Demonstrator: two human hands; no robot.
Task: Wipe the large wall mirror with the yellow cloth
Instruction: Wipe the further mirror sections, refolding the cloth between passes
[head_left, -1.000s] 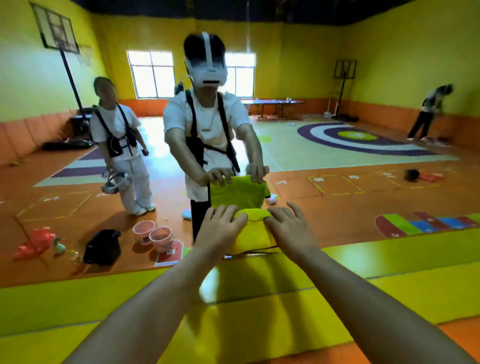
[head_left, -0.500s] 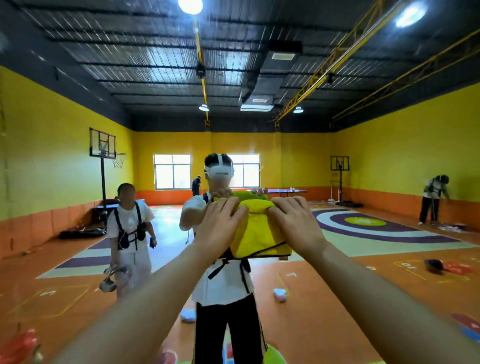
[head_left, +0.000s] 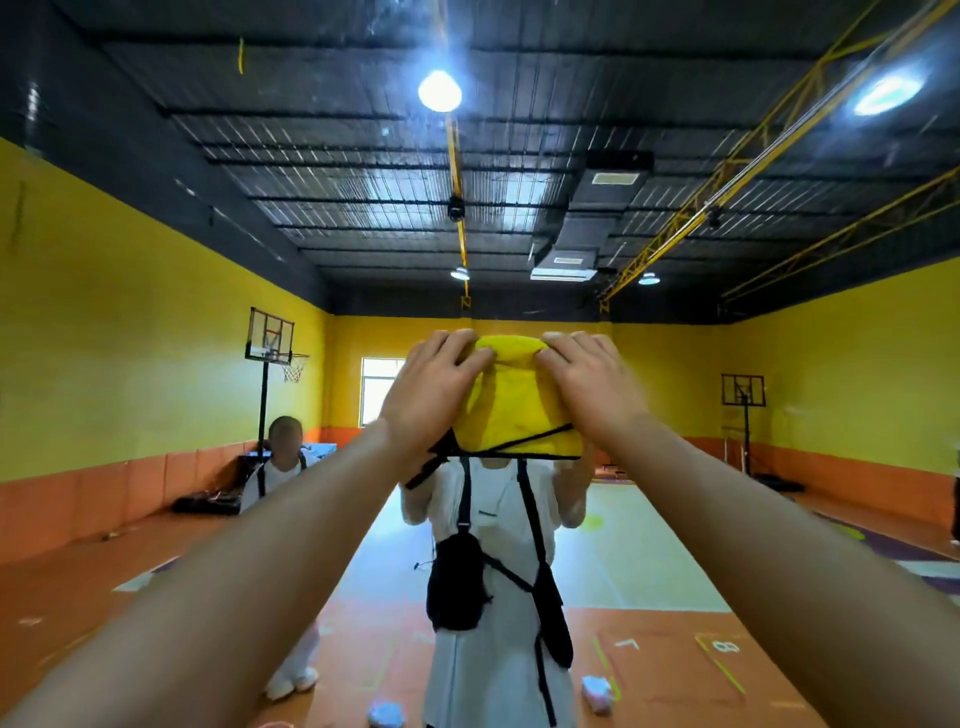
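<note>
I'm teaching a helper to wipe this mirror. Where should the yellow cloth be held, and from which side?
Take the yellow cloth by its top edge, one upper corner per hand, coming from the front, as the left hand and right hand do. It hangs flat against the mirror, so holding the top probably keeps it spread.

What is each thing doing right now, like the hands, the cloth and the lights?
left hand, raised, fingers gripping the cloth's top left corner.
right hand, raised, fingers gripping its top right corner.
yellow cloth, spread flat against the mirror, held high.
wall mirror, cloth pressed on it.
ceiling lamp, lit, seen in the mirror.
</note>
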